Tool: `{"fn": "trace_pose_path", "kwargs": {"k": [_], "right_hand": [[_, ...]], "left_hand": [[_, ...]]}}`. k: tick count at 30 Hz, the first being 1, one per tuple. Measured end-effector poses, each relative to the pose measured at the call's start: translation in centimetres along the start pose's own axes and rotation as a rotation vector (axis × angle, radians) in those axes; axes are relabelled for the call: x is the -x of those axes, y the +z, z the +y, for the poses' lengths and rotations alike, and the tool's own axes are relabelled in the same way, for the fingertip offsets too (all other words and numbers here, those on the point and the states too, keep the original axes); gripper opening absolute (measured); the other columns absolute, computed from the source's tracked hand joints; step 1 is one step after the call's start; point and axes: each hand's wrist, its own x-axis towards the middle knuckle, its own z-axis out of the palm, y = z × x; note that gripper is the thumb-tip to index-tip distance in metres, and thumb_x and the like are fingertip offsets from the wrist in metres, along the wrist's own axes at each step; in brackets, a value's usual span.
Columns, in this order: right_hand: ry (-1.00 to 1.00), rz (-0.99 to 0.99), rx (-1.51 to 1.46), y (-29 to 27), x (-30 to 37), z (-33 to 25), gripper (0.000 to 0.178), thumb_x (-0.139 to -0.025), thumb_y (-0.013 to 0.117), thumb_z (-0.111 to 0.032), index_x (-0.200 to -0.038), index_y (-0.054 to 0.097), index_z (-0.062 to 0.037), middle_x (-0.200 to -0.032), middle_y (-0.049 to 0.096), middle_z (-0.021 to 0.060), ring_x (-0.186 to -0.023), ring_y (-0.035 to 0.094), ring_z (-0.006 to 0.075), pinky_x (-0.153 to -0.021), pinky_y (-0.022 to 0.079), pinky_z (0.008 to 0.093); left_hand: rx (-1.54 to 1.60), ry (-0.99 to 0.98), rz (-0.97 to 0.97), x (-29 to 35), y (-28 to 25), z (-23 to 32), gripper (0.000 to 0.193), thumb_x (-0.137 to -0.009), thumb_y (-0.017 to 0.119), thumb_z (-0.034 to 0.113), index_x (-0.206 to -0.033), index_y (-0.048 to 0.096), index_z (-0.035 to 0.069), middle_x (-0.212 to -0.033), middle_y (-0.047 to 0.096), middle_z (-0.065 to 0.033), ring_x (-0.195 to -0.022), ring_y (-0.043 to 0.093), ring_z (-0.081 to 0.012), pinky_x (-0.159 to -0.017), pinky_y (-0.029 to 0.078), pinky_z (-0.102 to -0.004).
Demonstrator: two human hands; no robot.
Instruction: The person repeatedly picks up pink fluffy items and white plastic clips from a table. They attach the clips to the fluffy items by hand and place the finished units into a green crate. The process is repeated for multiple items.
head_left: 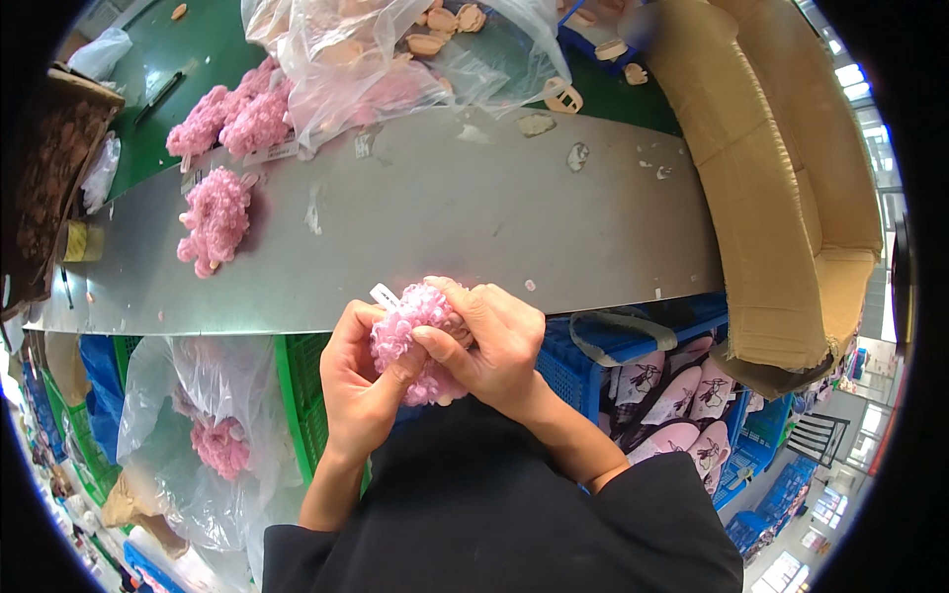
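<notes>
A fluffy pink plush piece with a small white tag is held between both my hands, just off the near edge of the metal worktop. My left hand wraps its left side, thumb pressed on the front. From the right, my right hand pinches the plush with thumb and fingers; what lies under those fingertips is partly hidden. Another pink plush piece lies on the worktop to the left. Beyond it, more pink plush pieces are heaped together.
The grey metal worktop meets a green surface behind. A clear plastic bag holds beige plastic parts. A cardboard box stands at right, above blue crates with printed pink pieces. Below left hangs a plastic bag with pink plush.
</notes>
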Motion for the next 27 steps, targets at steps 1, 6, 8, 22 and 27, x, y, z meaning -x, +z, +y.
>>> {"fn": "trace_pose_path", "kwargs": {"k": [1, 6, 8, 22, 27], "right_hand": [[-0.007, 0.016, 0.019, 0.0, -0.2, -0.1, 0.038, -0.087, 0.08, -0.03, -0.106, 0.075, 0.0025, -0.068, 0.064, 0.0095, -0.057, 0.063, 0.0242, -0.053, 0.051, 0.0351], [0.128, -0.146, -0.182, -1.8, -0.7, 0.5, 0.04, -0.088, 0.081, -0.03, -0.11, 0.074, 0.0027, -0.078, 0.065, 0.0093, -0.07, 0.065, 0.0237, -0.06, 0.052, 0.0346], [0.135, -0.296, -0.231, -4.0, -2.1, 0.8, 0.043, -0.086, 0.083, -0.032, -0.111, 0.074, 0.002, -0.089, 0.066, 0.01, -0.081, 0.065, 0.0228, -0.067, 0.053, 0.0352], [0.876, -0.77, -1.479, -2.9, -0.1, 2.1, 0.057, -0.08, 0.086, -0.02, -0.128, 0.059, -0.0033, -0.111, 0.063, -0.0002, -0.103, 0.058, 0.0079, -0.094, 0.048, 0.0267], [0.753, -0.691, -1.377, -2.9, -0.1, 2.0, 0.043, -0.084, 0.083, -0.017, -0.118, 0.063, -0.0019, -0.105, 0.061, -0.0011, -0.098, 0.058, 0.0085, -0.089, 0.048, 0.0265]], "left_hand": [[0.003, -0.031, -0.008, -0.2, 0.3, 0.2, 0.021, -0.093, 0.075, 0.002, -0.105, 0.057, 0.005, -0.097, 0.066, -0.0011, -0.088, 0.062, -0.0052, -0.078, 0.05, -0.0211], [0.025, -0.095, -0.053, -1.0, 0.7, 1.7, 0.019, -0.094, 0.074, 0.002, -0.103, 0.057, 0.004, -0.096, 0.066, -0.0009, -0.083, 0.061, -0.005, -0.073, 0.05, -0.0208], [0.059, -0.038, -0.074, -1.1, 0.2, 1.5, 0.019, -0.094, 0.074, 0.004, -0.102, 0.057, 0.004, -0.096, 0.067, -0.0011, -0.082, 0.061, -0.0049, -0.071, 0.05, -0.0207], [-0.002, -0.149, -0.287, -1.3, -1.1, 3.6, 0.015, -0.087, 0.057, -0.006, -0.1, 0.061, 0.0, -0.092, 0.065, 0.0005, -0.078, 0.058, -0.0026, -0.068, 0.047, -0.0194], [0.02, -0.151, -0.299, -1.7, -1.2, 3.0, 0.015, -0.086, 0.057, -0.006, -0.099, 0.061, 0.0, -0.098, 0.065, -0.0017, -0.086, 0.056, -0.0022, -0.075, 0.045, -0.0187]]}}
